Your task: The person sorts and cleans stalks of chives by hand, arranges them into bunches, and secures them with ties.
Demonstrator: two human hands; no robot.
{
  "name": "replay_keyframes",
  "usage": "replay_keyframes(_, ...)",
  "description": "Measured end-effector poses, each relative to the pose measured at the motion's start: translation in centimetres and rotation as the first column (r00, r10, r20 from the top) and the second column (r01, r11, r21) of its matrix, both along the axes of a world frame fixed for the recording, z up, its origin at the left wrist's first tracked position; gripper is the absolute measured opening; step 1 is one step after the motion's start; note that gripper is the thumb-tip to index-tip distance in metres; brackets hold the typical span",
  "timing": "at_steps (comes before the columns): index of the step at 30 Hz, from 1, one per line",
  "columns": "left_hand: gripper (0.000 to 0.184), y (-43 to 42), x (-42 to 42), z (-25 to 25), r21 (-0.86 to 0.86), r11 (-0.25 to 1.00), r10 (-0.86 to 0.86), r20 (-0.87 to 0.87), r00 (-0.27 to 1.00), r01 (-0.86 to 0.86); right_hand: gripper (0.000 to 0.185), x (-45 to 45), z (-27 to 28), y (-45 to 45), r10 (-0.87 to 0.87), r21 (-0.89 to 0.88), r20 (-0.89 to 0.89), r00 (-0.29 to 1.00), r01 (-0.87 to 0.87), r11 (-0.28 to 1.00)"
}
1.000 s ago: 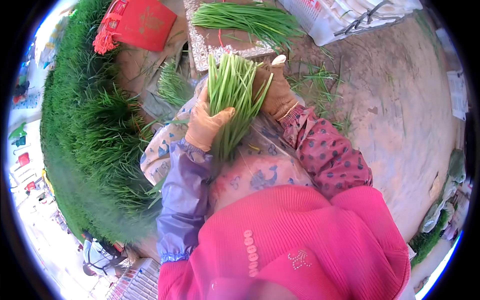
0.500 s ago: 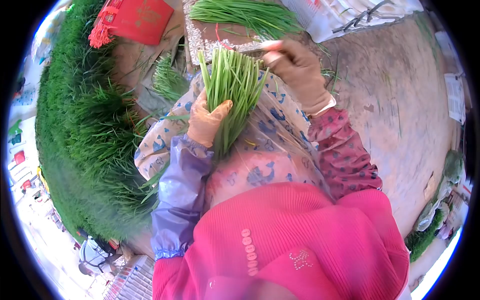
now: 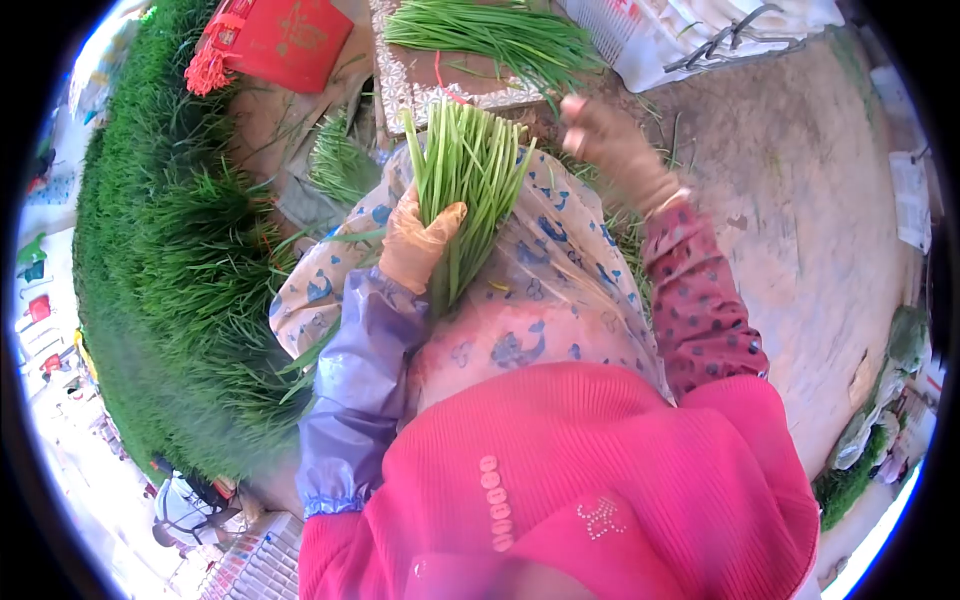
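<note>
A: Where do we have the bunch of green stalks?

B: Out in front of us, above the patterned apron, with the pale ends pointing away and the darker leaves trailing back toward our body.

A: And how is our grip on it?

B: Our left hand is closed around the lower part, the thumb laid across the near face. We can't see the fingers behind. Our right hand is off to the side, apart from the bunch and blurred, so we can't tell how far open its grip is or whether it holds anything.

A: What should we watch in handling it?

B: The ends, we'd say. They aren't quite level, and a stalk or two splays out at the edges. We'd do well to keep the left grip snug enough to stop slipping, yet soft enough not to bruise the stems.

A: So any straightening suits the right hand?

B: We think so, with light touches at the tips rather than hard tugs through the middle. And let's keep the bunch clear of the greens on the counter, and of the red cord lying just beyond the tips, so nothing tangles.
</note>
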State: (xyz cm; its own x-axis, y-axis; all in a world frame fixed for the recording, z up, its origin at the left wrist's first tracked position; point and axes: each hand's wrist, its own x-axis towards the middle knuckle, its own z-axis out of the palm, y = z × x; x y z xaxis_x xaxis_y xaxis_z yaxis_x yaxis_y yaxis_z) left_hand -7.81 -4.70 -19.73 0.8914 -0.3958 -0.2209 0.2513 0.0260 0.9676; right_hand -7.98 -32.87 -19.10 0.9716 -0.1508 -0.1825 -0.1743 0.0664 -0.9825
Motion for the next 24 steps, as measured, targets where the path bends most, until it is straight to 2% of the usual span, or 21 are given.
replay_keyframes(1,0.050,-0.3,-0.1,0.0,-0.009,1.000,0.008,-0.002,1.000,-0.008,0.066,-1.4,-0.9,0.7,0.233,0.008,0.021,0.972,-0.234,0.972)
replay_keyframes(3,0.066,-1.3,-0.2,0.5,0.066,0.998,-0.017,0.138,0.990,0.008,0.113,-2.0,-5.0,2.5,0.440,0.201,-0.027,0.898,-0.426,0.882)
replay_keyframes(4,0.066,-1.7,-0.2,0.7,0.061,0.998,0.004,0.146,0.989,-0.013,0.113,-1.5,-4.2,3.4,0.458,0.193,-0.022,0.889,-0.445,0.874)
replay_keyframes(5,0.073,-2.0,-0.2,1.0,0.281,0.960,-0.113,0.377,0.919,0.003,0.120,-0.9,-3.3,4.5,0.462,0.245,0.053,0.885,-0.460,0.854)
replay_keyframes(6,0.081,-2.2,-0.2,1.2,0.489,0.871,-0.269,0.548,0.792,-0.042,0.128,-0.6,-2.2,5.8,0.461,0.295,0.128,0.878,-0.478,0.827)
replay_keyframes(7,0.088,-2.5,-0.3,1.2,0.588,0.806,-0.337,0.560,0.757,-0.075,0.119,-0.7,-1.2,7.2,0.294,0.411,0.188,0.937,-0.347,0.843)
replay_keyframes(8,0.088,-2.6,-0.4,1.3,0.583,0.807,-0.320,0.571,0.756,-0.099,0.119,-0.5,-1.3,7.7,0.314,0.402,0.199,0.928,-0.369,0.838)
replay_keyframes(10,0.092,-2.9,-1.1,2.1,0.691,0.706,-0.351,0.534,0.769,-0.157,0.122,0.2,-1.3,8.3,0.223,0.310,0.268,0.937,-0.302,0.901)
replay_keyframes(12,0.092,-3.6,-1.6,2.1,0.701,0.681,-0.336,0.555,0.761,-0.211,0.116,0.5,-0.4,8.2,0.281,0.263,0.299,0.912,-0.362,0.894)
replay_keyframes(14,0.089,-4.4,-2.5,2.4,0.799,0.545,-0.435,0.527,0.730,-0.253,0.097,0.1,0.4,8.8,0.167,0.400,0.141,0.976,-0.210,0.892)
replay_keyframes(15,0.089,-4.6,-2.5,2.3,0.832,0.499,-0.480,0.500,0.721,-0.244,0.062,0.1,0.6,9.0,0.111,0.369,0.145,0.983,-0.158,0.916)
replay_keyframes(16,0.089,-4.7,-2.7,2.5,0.828,0.504,-0.469,0.500,0.728,-0.244,0.062,0.2,1.0,9.0,0.120,0.362,0.139,0.983,-0.163,0.918)
replay_keyframes(18,0.090,-4.8,-3.0,3.0,0.854,0.488,-0.530,0.456,0.715,-0.183,0.036,0.6,1.8,9.1,0.081,0.498,-0.066,0.995,-0.037,0.866)
replay_keyframes(19,0.092,-4.7,-3.1,3.1,0.840,0.517,-0.521,0.460,0.719,-0.164,0.021,0.9,0.8,9.4,0.000,0.510,-0.109,0.994,0.056,0.858)
replay_keyframes(20,0.092,-4.3,-2.9,3.4,0.834,0.525,-0.506,0.465,0.726,-0.168,0.021,1.5,0.8,9.1,0.011,0.499,-0.112,0.994,0.046,0.865)
replay_keyframes(22,0.096,-2.8,-1.7,5.3,0.643,0.766,-0.498,0.587,0.638,0.008,0.018,2.4,2.8,8.1,0.066,0.375,0.090,0.994,-0.095,0.922)
replay_keyframes(23,0.103,-1.9,-1.0,5.8,0.605,0.796,-0.481,0.632,0.608,0.002,0.015,2.8,5.0,7.3,-0.071,0.372,0.104,0.992,0.028,0.928)
replay_keyframes(24,0.108,-1.0,-0.4,7.1,0.509,0.859,-0.386,0.716,0.582,-0.058,0.015,3.8,6.6,5.8,-0.019,0.312,0.201,0.979,-0.046,0.949)
